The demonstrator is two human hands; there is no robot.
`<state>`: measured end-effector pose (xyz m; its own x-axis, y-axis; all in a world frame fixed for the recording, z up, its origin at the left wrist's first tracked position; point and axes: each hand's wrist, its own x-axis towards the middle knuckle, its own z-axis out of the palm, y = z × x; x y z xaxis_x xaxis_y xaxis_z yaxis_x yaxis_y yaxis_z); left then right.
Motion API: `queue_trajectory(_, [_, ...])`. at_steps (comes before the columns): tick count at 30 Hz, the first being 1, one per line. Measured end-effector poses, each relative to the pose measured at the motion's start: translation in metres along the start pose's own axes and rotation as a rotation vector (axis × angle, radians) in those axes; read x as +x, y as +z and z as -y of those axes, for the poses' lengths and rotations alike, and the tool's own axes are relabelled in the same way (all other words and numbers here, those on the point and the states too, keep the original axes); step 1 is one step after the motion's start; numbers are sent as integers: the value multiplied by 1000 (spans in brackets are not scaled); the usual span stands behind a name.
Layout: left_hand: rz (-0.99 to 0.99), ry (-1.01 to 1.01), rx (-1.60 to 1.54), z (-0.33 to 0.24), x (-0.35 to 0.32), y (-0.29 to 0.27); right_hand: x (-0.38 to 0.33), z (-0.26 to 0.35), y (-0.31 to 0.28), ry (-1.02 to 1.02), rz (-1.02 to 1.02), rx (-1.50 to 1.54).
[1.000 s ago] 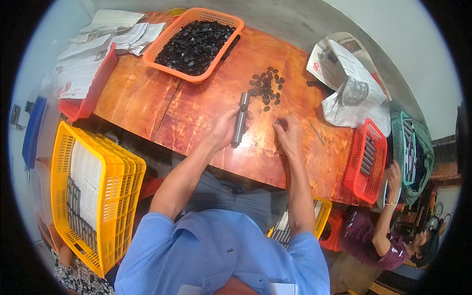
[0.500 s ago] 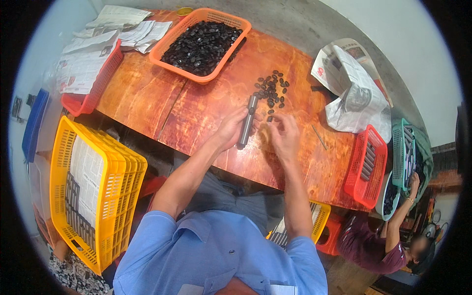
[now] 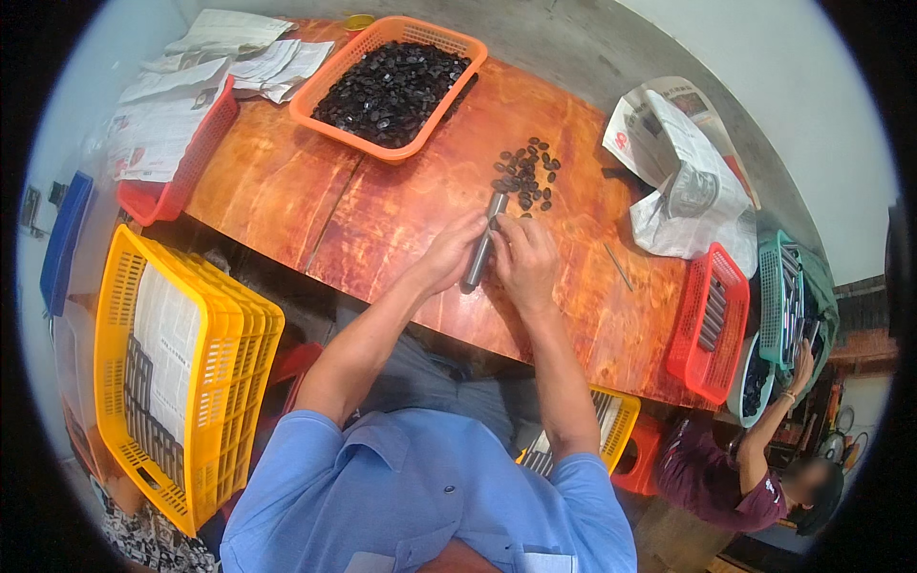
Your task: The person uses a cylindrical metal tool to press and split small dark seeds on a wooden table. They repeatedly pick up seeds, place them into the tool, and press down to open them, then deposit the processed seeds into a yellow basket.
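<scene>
While the left hand (image 3: 447,256) grips the grey metal rod (image 3: 482,244) flat on the orange wooden table (image 3: 287,191), steadying it, the right hand (image 3: 523,260) pinches its middle, near the far pile of small dark pieces (image 3: 527,175).

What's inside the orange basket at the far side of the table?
The orange basket is heaped with small dark pieces, like the loose pile by the hands. Its bottom is covered.

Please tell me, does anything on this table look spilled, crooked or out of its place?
Mostly not. A loose heap of small dark pieces lies on the bare wooden table, outside the orange basket holding the rest. A thin rod lies alone, askew. Nothing looks damaged.
</scene>
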<state>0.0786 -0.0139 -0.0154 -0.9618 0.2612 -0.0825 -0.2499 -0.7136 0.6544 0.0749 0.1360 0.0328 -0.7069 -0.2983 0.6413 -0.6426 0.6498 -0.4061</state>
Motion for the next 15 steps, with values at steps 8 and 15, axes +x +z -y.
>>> queue_trajectory(8, [3,-52,28,2,2,-2,-9,-6,5,-57,-78,-39])
queue_trajectory(15, [9,-117,61,-2,1,-3,-15,-1,7,23,-50,115])
